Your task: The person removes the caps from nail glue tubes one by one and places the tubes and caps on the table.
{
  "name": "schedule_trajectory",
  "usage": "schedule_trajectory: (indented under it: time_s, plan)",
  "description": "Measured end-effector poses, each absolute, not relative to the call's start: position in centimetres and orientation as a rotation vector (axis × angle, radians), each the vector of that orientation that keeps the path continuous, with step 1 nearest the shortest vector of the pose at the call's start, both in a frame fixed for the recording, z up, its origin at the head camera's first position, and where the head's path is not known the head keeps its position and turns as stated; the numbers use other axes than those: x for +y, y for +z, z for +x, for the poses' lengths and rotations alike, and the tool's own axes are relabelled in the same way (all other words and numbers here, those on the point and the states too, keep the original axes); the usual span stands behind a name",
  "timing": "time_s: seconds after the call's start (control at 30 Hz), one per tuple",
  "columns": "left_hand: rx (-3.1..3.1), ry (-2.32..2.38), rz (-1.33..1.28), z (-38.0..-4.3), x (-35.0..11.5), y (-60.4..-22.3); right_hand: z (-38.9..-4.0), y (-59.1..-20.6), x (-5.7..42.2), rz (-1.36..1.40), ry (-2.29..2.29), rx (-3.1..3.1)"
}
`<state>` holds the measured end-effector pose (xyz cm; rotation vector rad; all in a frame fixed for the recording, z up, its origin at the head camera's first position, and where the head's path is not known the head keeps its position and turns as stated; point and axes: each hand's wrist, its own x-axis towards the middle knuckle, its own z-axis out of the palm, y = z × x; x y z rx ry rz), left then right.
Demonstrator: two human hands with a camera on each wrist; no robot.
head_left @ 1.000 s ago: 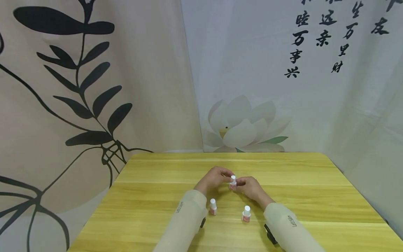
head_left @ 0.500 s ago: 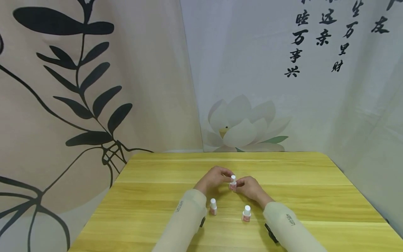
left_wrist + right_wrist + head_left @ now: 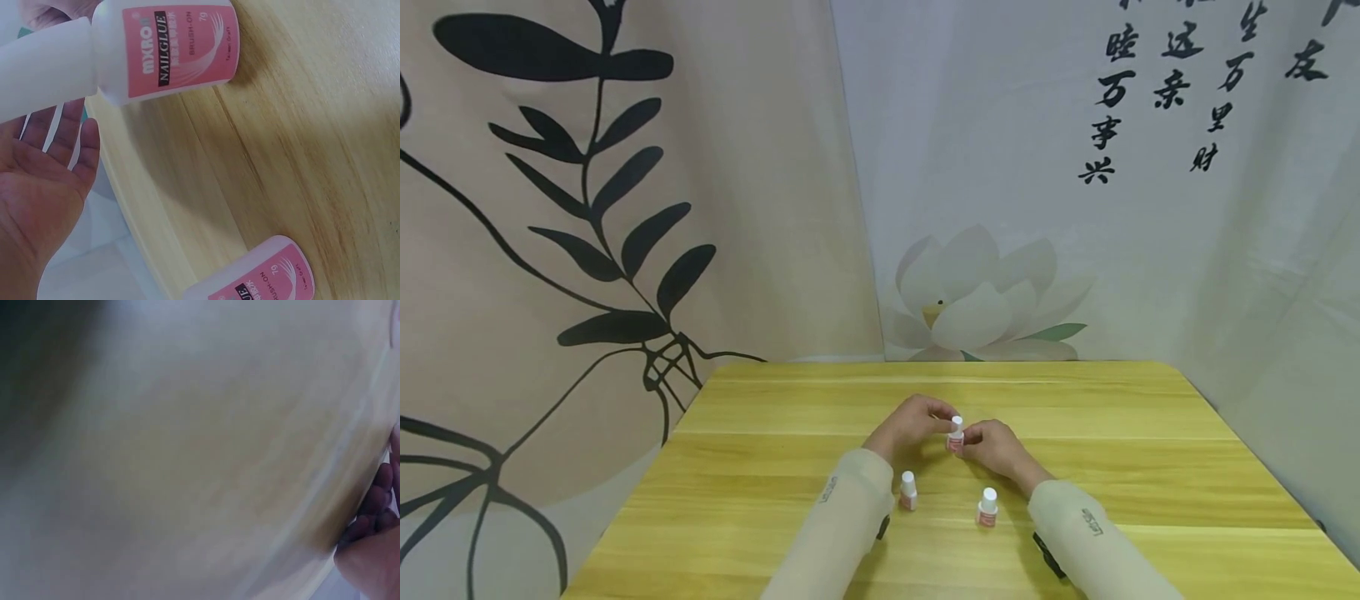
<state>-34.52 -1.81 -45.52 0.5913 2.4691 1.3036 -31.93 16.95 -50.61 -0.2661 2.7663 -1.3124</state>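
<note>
A small white nail glue bottle (image 3: 956, 442) with a pink label stands upright between my two hands in the head view. My left hand (image 3: 912, 427) pinches it near the cap with thumb and forefinger. From the other side, my right hand (image 3: 998, 446) pinches its body. In the left wrist view my left palm (image 3: 44, 194) and some fingers show, and the pinched bottle cannot be made out. Closer to that camera stands another nail glue bottle (image 3: 181, 47). The right wrist view is blurred, with part of a hand (image 3: 372, 562) at its right edge.
Nearer my body, a matching bottle (image 3: 907, 492) stands beside my left forearm, and a further bottle (image 3: 987, 508) stands left of my right forearm. All rest on a wooden table (image 3: 775, 500). A printed curtain (image 3: 790, 183) hangs behind its far edge.
</note>
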Motion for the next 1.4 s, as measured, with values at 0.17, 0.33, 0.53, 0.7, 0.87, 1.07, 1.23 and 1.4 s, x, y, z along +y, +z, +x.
schedule_trajectory:
  time_s: [0.17,0.33,0.53,0.7,0.87,1.07,1.23,1.4]
  plan:
    - [2.475,1.294,0.593,-34.52,-1.86,-45.46,-31.89,-50.59,16.89,-0.280,-1.305,2.783]
    - [2.472,1.313,0.580,-34.48,-2.00,-45.59,-32.02,-50.83,16.83,-0.290,-1.287,2.795]
    - [2.508,1.325,0.593,-34.61,-1.97,-45.97,-32.18,-50.94,16.84,-0.319,-1.264,2.813]
    - [2.528,1.316,0.583,-34.65,-1.82,-46.01,-32.24,-51.06,17.07,-0.371,-1.237,2.835]
    - [2.531,1.312,0.594,-34.62,-1.87,-46.00,-31.96,-50.79,17.07,-0.363,-1.216,2.835]
    - [2.537,1.310,0.604,-34.59,-1.93,-46.05,-31.82,-50.53,17.14,-0.420,-1.183,2.833]
    - [2.543,1.299,0.620,-34.67,-1.92,-46.22,-31.79,-50.41,17.31,-0.503,-1.160,2.824]
    - [2.539,1.285,0.624,-34.57,-2.06,-46.14,-31.81,-50.45,17.27,-0.546,-1.137,2.834]
